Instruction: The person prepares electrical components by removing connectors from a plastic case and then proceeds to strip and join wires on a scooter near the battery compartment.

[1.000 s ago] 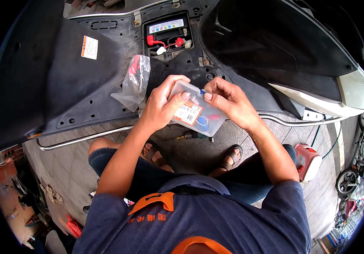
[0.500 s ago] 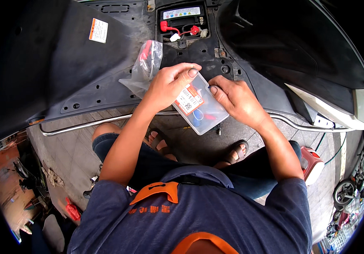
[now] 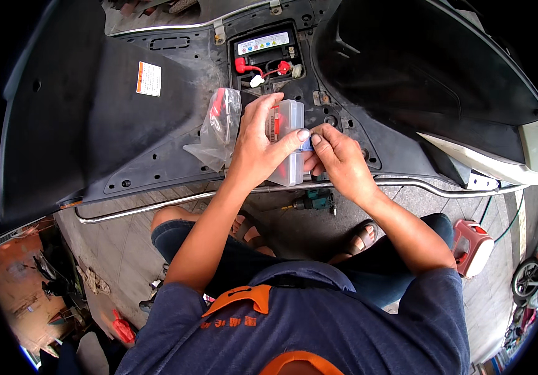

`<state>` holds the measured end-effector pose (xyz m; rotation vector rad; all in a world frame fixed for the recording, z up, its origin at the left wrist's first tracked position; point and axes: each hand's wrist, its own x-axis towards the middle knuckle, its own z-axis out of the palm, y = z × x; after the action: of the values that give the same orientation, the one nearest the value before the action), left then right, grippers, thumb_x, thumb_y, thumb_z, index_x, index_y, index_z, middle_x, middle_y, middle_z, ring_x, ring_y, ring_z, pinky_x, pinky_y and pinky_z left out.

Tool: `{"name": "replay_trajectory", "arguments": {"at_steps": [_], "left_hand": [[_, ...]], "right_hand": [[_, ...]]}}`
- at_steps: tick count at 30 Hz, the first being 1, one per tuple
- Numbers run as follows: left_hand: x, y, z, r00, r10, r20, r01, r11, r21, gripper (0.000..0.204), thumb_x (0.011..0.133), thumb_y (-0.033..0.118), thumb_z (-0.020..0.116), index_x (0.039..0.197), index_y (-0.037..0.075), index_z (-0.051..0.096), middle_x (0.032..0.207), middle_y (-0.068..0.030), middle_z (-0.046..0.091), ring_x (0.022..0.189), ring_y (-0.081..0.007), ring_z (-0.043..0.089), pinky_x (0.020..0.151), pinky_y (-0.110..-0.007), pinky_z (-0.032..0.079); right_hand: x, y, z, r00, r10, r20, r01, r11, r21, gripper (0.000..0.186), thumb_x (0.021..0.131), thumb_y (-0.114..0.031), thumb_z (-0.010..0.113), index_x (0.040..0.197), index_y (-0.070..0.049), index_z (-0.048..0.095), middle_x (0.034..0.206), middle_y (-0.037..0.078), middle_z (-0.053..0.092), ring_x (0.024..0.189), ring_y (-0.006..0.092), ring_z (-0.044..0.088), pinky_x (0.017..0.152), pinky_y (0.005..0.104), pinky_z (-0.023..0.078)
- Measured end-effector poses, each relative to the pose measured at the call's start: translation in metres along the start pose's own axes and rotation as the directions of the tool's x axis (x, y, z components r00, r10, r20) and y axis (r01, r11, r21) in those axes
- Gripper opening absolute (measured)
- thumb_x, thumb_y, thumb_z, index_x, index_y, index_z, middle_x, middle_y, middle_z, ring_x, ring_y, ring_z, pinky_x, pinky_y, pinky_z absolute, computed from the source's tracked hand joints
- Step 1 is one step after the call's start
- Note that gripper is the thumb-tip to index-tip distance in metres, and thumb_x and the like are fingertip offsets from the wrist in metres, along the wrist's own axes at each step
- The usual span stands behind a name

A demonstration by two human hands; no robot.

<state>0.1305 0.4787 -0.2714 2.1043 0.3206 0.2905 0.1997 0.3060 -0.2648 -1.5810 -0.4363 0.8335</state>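
Note:
A clear plastic case with an orange-and-white label stands on its edge between my hands, above the black footboard of a scooter. My left hand grips it from the left, with the thumb across its narrow side. At the middle of that side is a blue latch. My right hand is closed there, thumb and fingertips pinched at the latch. Left of the case lies a clear plastic bag with something red inside. The case's contents are mostly hidden by my left hand and the label.
Ahead, a battery with red and white terminal covers sits in an open compartment. A metal rail runs along the footboard's near edge. Beneath it, a teal power drill lies on the floor. A red-and-white container stands at the right.
The case has been turned from showing its broad labelled face to standing edge-on. My left thumb now lies across its side, and my right fingers have come to the blue latch.

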Motion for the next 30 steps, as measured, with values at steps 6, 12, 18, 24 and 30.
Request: {"name": "replay_trajectory", "arguments": {"at_steps": [6, 12, 18, 24, 30], "left_hand": [[0.000, 0.000, 0.002, 1.000, -0.002, 0.018, 0.003, 0.998, -0.059, 0.059, 0.079, 0.022, 0.073, 0.129, 0.002, 0.050, 0.126, -0.0154, 0.049, 0.117, -0.0271, 0.051, 0.099, -0.037, 0.041], [0.007, -0.004, -0.025, 0.929, -0.322, 0.180, 0.345, 0.584, -0.735, 0.063, 0.087, 0.025, 0.057, 0.142, 0.002, 0.037, 0.139, -0.0176, 0.047, 0.122, -0.0254, 0.050, 0.101, -0.037, 0.040], [0.009, -0.012, -0.028, 0.944, -0.286, 0.163, 0.288, 0.476, -0.831, 0.065, 0.087, 0.024, 0.057, 0.143, -0.001, 0.035, 0.142, -0.0206, 0.043, 0.123, -0.0287, 0.050, 0.101, -0.042, 0.040], [0.006, -0.007, -0.027, 0.943, -0.264, 0.202, 0.307, 0.456, -0.836, 0.067, 0.088, 0.028, 0.056, 0.145, 0.001, 0.033, 0.144, -0.0198, 0.042, 0.127, -0.0275, 0.047, 0.105, -0.040, 0.036], [0.001, -0.001, -0.022, 0.947, -0.238, 0.217, 0.309, 0.483, -0.819, 0.069, 0.088, 0.031, 0.057, 0.145, 0.001, 0.033, 0.145, -0.0195, 0.041, 0.126, -0.0254, 0.048, 0.104, -0.038, 0.036]], "right_hand": [[0.000, 0.001, -0.005, 0.993, -0.064, 0.097, 0.069, 0.996, -0.053, 0.020, 0.098, -0.017, 0.050, 0.094, 0.002, 0.055, 0.074, 0.010, 0.067, 0.064, 0.0153, 0.066, 0.061, 0.0294, 0.052], [0.001, -0.011, -0.025, 0.996, 0.025, 0.091, 0.000, 0.963, -0.268, 0.018, 0.093, -0.017, 0.055, 0.091, 0.000, 0.057, 0.068, 0.012, 0.065, 0.060, 0.0224, 0.067, 0.060, 0.0341, 0.052], [0.004, -0.004, -0.021, 0.980, -0.194, 0.033, 0.143, 0.589, -0.795, 0.016, 0.087, -0.019, 0.062, 0.094, -0.005, 0.057, 0.069, 0.017, 0.065, 0.069, 0.0357, 0.066, 0.063, 0.0451, 0.051], [0.006, -0.012, -0.027, 0.936, -0.351, 0.020, 0.245, 0.611, -0.753, 0.017, 0.082, -0.012, 0.066, 0.092, -0.005, 0.054, 0.079, 0.012, 0.066, 0.072, 0.0347, 0.066, 0.062, 0.0434, 0.051], [0.008, -0.027, -0.009, 0.791, -0.554, 0.262, 0.530, 0.404, -0.746, 0.036, 0.070, -0.010, 0.073, 0.105, -0.012, 0.065, 0.102, 0.006, 0.056, 0.091, 0.0257, 0.053, 0.080, 0.0376, 0.044]]}}
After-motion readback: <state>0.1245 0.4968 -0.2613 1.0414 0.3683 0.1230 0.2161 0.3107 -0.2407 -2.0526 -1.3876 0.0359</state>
